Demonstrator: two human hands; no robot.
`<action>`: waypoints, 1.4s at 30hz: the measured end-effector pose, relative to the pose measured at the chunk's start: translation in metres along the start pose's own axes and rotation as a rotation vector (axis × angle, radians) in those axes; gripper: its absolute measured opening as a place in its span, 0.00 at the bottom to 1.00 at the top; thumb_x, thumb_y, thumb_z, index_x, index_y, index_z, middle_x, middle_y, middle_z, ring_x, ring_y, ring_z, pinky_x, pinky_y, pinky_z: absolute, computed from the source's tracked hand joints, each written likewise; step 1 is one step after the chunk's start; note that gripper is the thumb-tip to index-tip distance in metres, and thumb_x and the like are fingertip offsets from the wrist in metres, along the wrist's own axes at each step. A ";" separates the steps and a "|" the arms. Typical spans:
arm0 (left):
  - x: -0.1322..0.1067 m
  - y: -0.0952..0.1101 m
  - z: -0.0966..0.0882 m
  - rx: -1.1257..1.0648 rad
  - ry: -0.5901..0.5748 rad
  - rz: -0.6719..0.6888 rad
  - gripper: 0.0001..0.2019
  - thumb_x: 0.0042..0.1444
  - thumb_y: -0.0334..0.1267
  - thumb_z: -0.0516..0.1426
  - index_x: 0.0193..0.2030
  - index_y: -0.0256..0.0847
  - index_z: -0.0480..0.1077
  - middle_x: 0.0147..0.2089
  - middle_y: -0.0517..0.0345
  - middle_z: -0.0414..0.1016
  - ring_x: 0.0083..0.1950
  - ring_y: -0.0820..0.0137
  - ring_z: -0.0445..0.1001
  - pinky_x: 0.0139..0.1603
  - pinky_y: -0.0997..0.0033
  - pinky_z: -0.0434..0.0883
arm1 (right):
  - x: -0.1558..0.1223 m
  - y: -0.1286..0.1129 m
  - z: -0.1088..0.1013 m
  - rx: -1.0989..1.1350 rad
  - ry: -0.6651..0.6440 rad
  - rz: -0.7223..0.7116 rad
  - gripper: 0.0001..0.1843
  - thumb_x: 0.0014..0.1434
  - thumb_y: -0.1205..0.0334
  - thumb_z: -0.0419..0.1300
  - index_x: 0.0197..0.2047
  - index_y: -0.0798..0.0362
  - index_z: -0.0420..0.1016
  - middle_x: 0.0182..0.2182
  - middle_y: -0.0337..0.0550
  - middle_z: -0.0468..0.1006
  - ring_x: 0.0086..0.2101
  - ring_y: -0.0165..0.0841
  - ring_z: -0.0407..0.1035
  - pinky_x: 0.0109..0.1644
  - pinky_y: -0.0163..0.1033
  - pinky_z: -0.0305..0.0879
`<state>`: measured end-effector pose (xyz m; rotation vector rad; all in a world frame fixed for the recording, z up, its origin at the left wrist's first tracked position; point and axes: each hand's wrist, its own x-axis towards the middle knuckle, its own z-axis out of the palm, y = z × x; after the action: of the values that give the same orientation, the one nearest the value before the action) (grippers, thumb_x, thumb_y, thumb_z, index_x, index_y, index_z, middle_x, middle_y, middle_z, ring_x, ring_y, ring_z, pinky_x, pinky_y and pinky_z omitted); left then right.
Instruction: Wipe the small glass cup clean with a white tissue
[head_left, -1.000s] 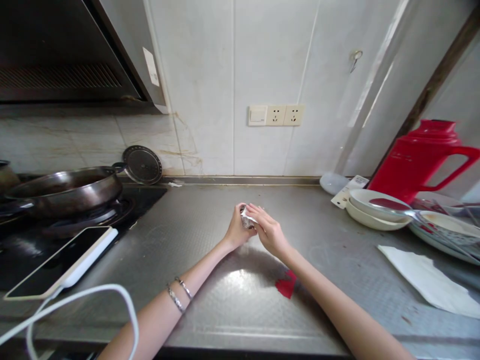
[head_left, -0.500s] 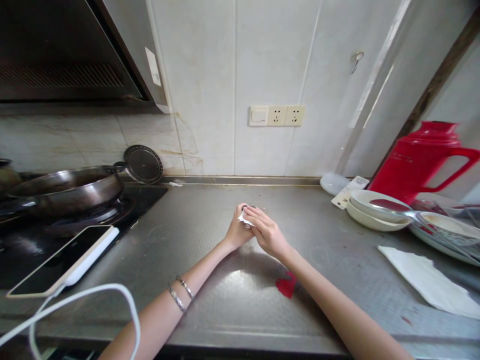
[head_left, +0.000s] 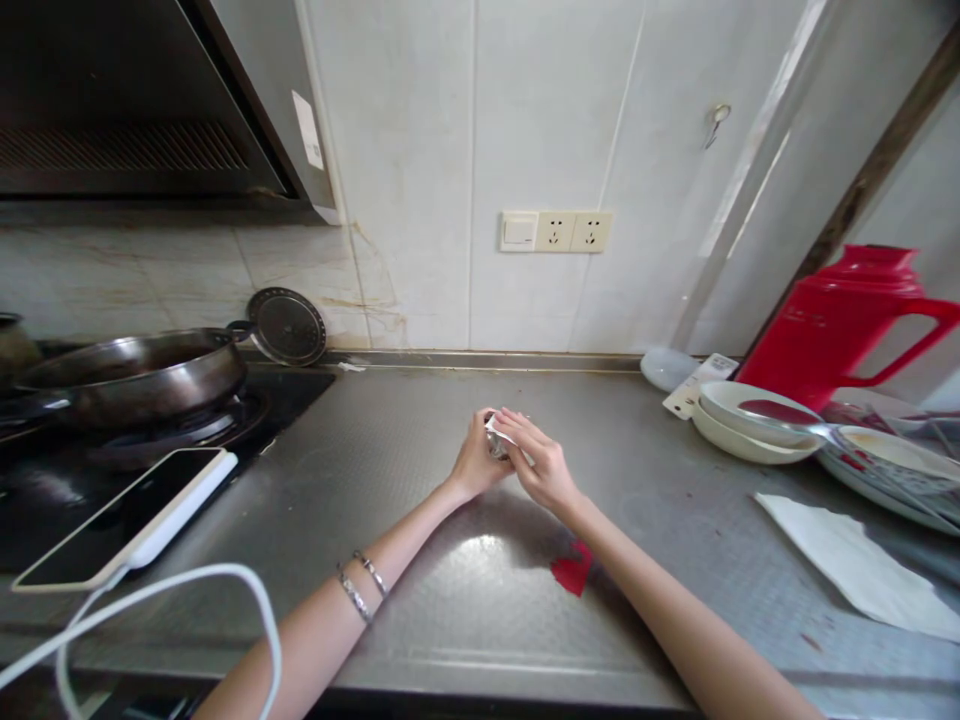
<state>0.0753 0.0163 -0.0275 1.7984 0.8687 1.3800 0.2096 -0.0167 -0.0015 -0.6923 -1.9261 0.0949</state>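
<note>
Both my hands meet over the middle of the steel counter (head_left: 420,610). My left hand (head_left: 474,462) is curled around a small silvery-white packet (head_left: 497,441). My right hand (head_left: 541,463) pinches the same packet from the right, fingers closed on its top edge. Most of the packet is hidden between my fingers. Two bracelets (head_left: 360,584) sit on my left forearm. A small red scrap (head_left: 573,571) lies on the counter under my right forearm.
A dark wok (head_left: 135,372) sits on the stove at left, with a phone (head_left: 120,518) and its white cable (head_left: 172,600) in front. Stacked white bowls (head_left: 750,420), plates, a red thermos jug (head_left: 847,320) and a white paper napkin (head_left: 847,560) are at right.
My hands stay together on the packet; the fingers shift slightly around it, and the view has drifted a little.
</note>
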 end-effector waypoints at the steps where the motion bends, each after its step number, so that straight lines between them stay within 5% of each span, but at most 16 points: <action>1: 0.000 0.001 0.000 0.009 0.003 0.012 0.36 0.36 0.28 0.66 0.53 0.42 0.57 0.53 0.49 0.66 0.54 0.60 0.69 0.57 0.57 0.65 | 0.000 0.000 -0.002 -0.001 -0.026 -0.022 0.20 0.64 0.65 0.49 0.57 0.45 0.70 0.55 0.43 0.72 0.59 0.38 0.62 0.64 0.55 0.58; 10: -0.005 0.008 0.000 0.158 -0.027 -0.017 0.40 0.32 0.22 0.62 0.56 0.42 0.55 0.51 0.51 0.67 0.47 0.63 0.71 0.45 0.64 0.69 | 0.000 0.014 -0.006 0.095 0.126 0.297 0.15 0.64 0.58 0.53 0.50 0.46 0.76 0.48 0.42 0.78 0.51 0.42 0.71 0.60 0.57 0.62; 19: -0.003 0.004 0.000 0.114 -0.001 0.044 0.35 0.34 0.29 0.66 0.52 0.43 0.58 0.52 0.51 0.65 0.52 0.60 0.68 0.54 0.57 0.66 | 0.000 0.001 -0.011 0.001 -0.098 -0.071 0.19 0.64 0.65 0.50 0.56 0.45 0.71 0.55 0.43 0.72 0.57 0.38 0.64 0.64 0.55 0.58; 28: -0.006 0.010 0.000 0.211 -0.041 -0.006 0.40 0.31 0.24 0.63 0.55 0.44 0.57 0.48 0.53 0.68 0.45 0.63 0.70 0.45 0.63 0.68 | -0.001 0.012 -0.008 0.078 0.154 0.305 0.15 0.63 0.57 0.53 0.47 0.46 0.78 0.44 0.41 0.80 0.48 0.43 0.73 0.58 0.56 0.65; 37: -0.001 0.013 0.002 -0.033 -0.041 -0.067 0.35 0.34 0.28 0.66 0.51 0.41 0.56 0.49 0.50 0.72 0.46 0.64 0.73 0.46 0.64 0.70 | -0.001 0.000 -0.011 0.069 -0.019 -0.008 0.17 0.64 0.64 0.51 0.52 0.46 0.74 0.52 0.42 0.76 0.56 0.39 0.66 0.64 0.53 0.57; 42: -0.002 0.021 0.001 0.038 -0.049 -0.139 0.36 0.36 0.34 0.67 0.52 0.40 0.56 0.41 0.57 0.74 0.36 0.69 0.74 0.38 0.69 0.70 | 0.000 0.011 -0.013 0.171 0.156 0.354 0.15 0.64 0.56 0.53 0.45 0.50 0.79 0.42 0.43 0.81 0.46 0.43 0.75 0.52 0.50 0.70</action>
<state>0.0777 0.0033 -0.0115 1.7580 0.9805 1.2349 0.2254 -0.0101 0.0003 -0.8913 -1.6099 0.4091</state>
